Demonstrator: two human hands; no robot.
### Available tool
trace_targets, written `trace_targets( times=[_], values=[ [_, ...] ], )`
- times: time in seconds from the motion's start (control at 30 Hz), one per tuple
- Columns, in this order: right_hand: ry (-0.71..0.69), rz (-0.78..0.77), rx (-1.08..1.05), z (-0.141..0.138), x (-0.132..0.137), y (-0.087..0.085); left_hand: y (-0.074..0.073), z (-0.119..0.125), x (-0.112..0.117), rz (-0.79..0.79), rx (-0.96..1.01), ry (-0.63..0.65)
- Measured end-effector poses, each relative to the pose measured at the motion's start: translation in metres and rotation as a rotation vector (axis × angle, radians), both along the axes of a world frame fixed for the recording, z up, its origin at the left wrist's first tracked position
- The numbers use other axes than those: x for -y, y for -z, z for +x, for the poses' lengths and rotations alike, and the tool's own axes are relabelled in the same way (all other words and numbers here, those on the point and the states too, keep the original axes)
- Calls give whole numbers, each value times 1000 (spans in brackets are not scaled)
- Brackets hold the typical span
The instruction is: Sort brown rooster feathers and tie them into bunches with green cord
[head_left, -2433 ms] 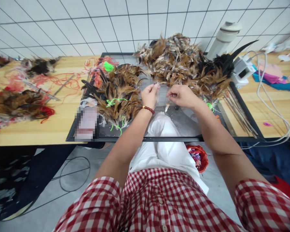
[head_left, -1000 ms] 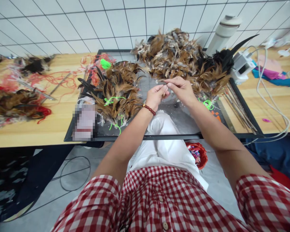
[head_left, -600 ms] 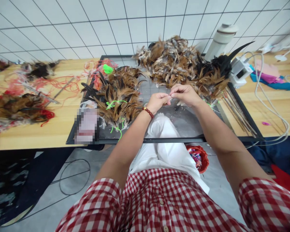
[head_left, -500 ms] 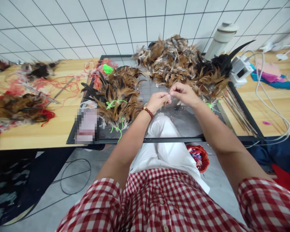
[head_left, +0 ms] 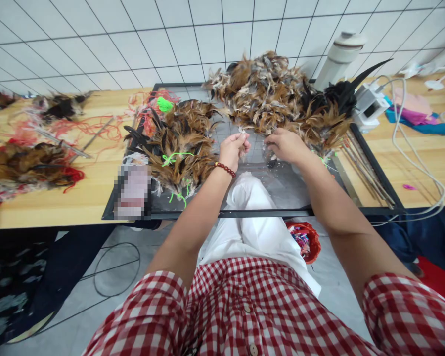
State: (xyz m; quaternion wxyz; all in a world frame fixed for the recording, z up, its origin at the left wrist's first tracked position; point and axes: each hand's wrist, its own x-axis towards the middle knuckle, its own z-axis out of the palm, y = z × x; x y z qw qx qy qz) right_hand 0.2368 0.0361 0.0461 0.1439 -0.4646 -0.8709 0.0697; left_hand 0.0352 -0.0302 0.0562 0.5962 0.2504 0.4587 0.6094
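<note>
My left hand (head_left: 233,148), with a red bead bracelet at the wrist, is closed on a small bunch of pale feathers over the black-framed glass table (head_left: 267,213). My right hand (head_left: 285,145) hovers just to its right, fingers curled down onto the glass beside the big loose heap of brown feathers (head_left: 270,94). What the right fingers pinch is too small to make out. A bundle of brown feathers tied with green cord (head_left: 181,148) lies left of my left hand.
Thin sticks (head_left: 363,168) lie along the table's right edge. A white device (head_left: 371,106) with cables and a grey cylinder (head_left: 339,57) stand at the back right. Feather bunches and red cord (head_left: 33,158) cover the left wooden bench. A red basket (head_left: 304,240) sits on the floor.
My two hands, which were pinched together half a second ago, have come apart. The left keeps the small feathers; the right has dropped toward the glass by the feather heap.
</note>
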Motion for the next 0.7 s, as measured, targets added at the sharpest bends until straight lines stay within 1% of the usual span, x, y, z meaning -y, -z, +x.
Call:
trace_targets(
  times=[0.07, 0.1, 0.17, 0.2, 0.3, 0.37, 0.47, 0.57, 0.7],
  values=[
    [5, 3, -22, -8, 4, 3, 2, 1, 0, 5, 0, -8],
    [1, 12, -87, -12, 5, 3, 3, 2, 0, 4, -2, -12],
    [-13, 16, -306, -20, 8, 3, 4, 4, 0, 3, -7, -14],
    [-20, -9, -439, -23, 9, 2, 5, 4, 0, 5, -10, -15],
    [-32, -183, -788, -35, 15, 0, 6, 7, -1, 12, -17, -22],
    [-30, -297, -930, -44, 19, 0, 6, 8, -1, 10, -9, -31],
    [-18, -371, -1016, -53, 25, 0, 6, 10, -1, 12, 0, -24],
    [-13, -364, -1043, -57, 27, 1, 8, 12, -1, 35, 12, -8],
    [4, -349, -1029, -55, 24, 5, 13, 15, -3, 52, 22, -25]
  ],
)
